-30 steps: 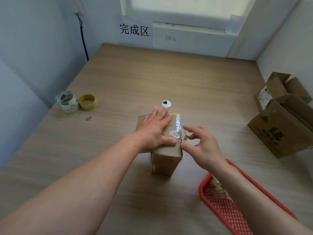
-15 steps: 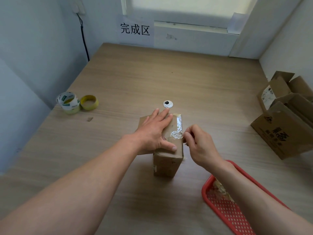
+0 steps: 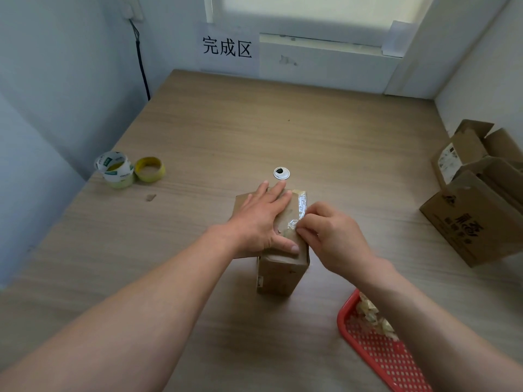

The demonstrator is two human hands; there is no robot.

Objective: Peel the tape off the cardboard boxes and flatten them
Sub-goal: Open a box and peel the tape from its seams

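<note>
My left hand (image 3: 261,219) lay flat with straight fingers, its grip open, pressing down on the top of the small brown cardboard box (image 3: 281,267), which stood upright near the middle of the pale wooden surface (image 3: 254,131). My right hand (image 3: 331,236) was at the box's right top edge, its grip closed in a pinch on the crinkled strip of clear tape (image 3: 301,205) that ran along that edge, partly lifted from the cardboard. Just beyond the box sat a round silver cable grommet (image 3: 281,173). A red perforated plastic tray (image 3: 376,360) lay near me on the right, holding crumpled scraps of used tape (image 3: 373,318). Larger open brown cardboard boxes (image 3: 475,222) were piled at the far right, well apart from mine. Two rolls of tape (image 3: 114,169) rested side by side at the left edge, by the wall.
</note>
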